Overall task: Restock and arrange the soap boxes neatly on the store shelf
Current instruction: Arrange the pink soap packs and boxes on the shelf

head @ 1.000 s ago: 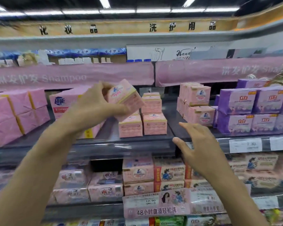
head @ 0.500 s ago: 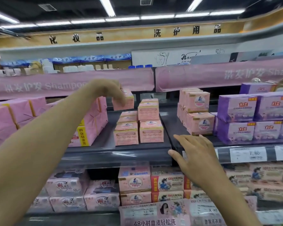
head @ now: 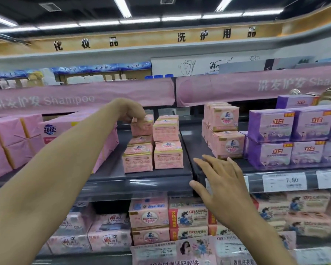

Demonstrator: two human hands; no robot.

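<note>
Placing: left hand (head: 129, 109) grip clamps pink soap box (head: 144, 129) at 11 o'clock; right hand (head: 222, 180) splayed apart. Next I square it, release.

Rear soap boxes (head: 140, 140) mostly behind front soap boxes (head: 138, 161).

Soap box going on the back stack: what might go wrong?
The pink soap box gripped by the left hand tops the back-left stack; released off-square, it may tip onto the front boxes. Withdrawing, the forearm might brush the large pink packs alongside. The right hand is open by the shelf edge, steadying nothing.
</note>
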